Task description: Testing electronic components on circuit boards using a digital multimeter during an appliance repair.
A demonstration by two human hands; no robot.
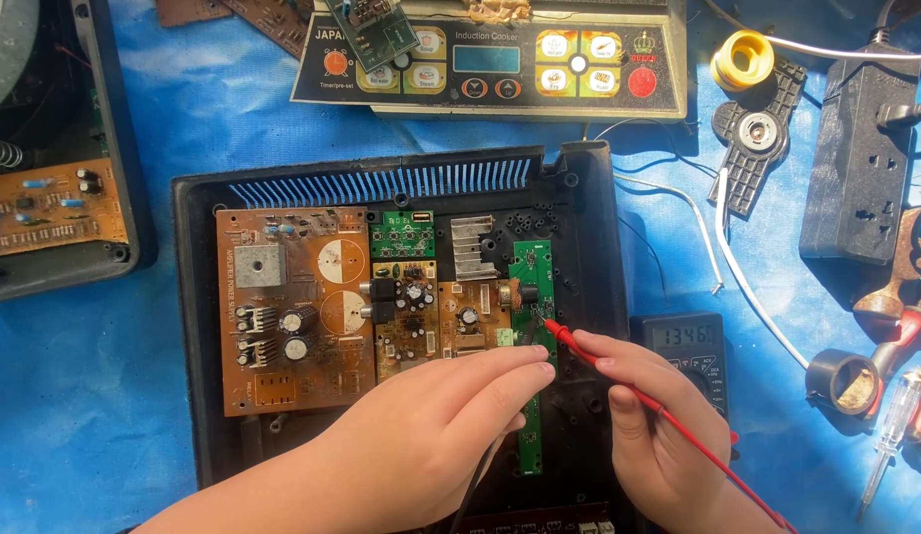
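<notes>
While both hands work close together over the open black casing [198, 326], the right hand [658, 425] pinches a red probe [619, 381] between thumb and fingers, and the probe's tip rests on the narrow green circuit board [532, 297] that stands lengthwise along the right side of the casing. The left hand [451, 425] lies flat just beside it, fingers stretched out and pressed together, their tips touching the lower part of the same green board; whether it grips a second probe underneath I cannot tell, though a dark lead seems to run out from beneath the palm. Left of the green board sit two small brown boards [406, 321] and a large brown power board [292, 307] with round capacitors, and a finned metal heatsink [472, 245] stands at the far side. A digital multimeter [683, 346] lies just right of the casing, partly behind the right hand, its display lit. Farther right are a black power strip [856, 168], a screwdriver [891, 425] and a roll of solder [742, 59]; a cooker control panel [490, 59] lies at the far edge on the blue sheet [75, 396].

As I judge it, the main risk is a slip: the probe tip sits among closely packed parts, so a small wobble of the right hand could bridge two neighbouring joints. The left fingers resting on the bare board could also touch exposed contacts if the board is powered. The trailing red lead could snag on the casing edge and pull the tip off its point.
</notes>
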